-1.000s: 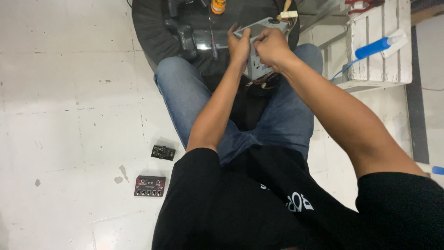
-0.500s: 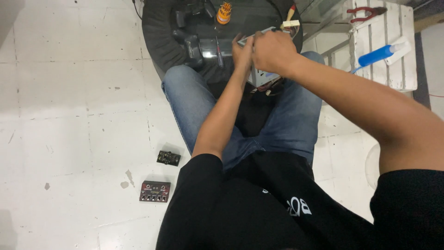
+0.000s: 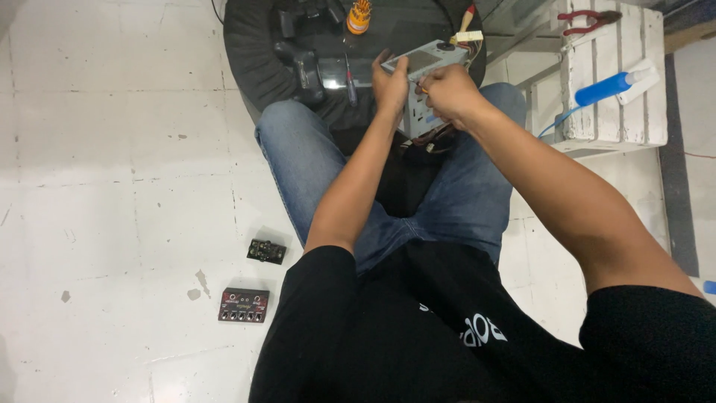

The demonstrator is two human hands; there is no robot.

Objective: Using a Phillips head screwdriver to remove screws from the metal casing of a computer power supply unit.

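Head view: I see both hands working a grey metal box [image 3: 429,82] held over the lap, at the near edge of a round black table [image 3: 250,60]. Since a second ago the view has tipped down, yet the hold is unchanged. My left hand [image 3: 390,83] clasps the box's left side; my right hand [image 3: 446,92] pinches something small against it. A blue bottle [image 3: 605,87] lies on a white crate [image 3: 619,112]. Two small dark circuit boards [image 3: 243,304] sit on the floor.

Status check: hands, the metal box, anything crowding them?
Left hand steadies grey metal box on lap. Right hand pinches at its side, item unclear. Screwdriver lies apart on round black table; nothing crowding.
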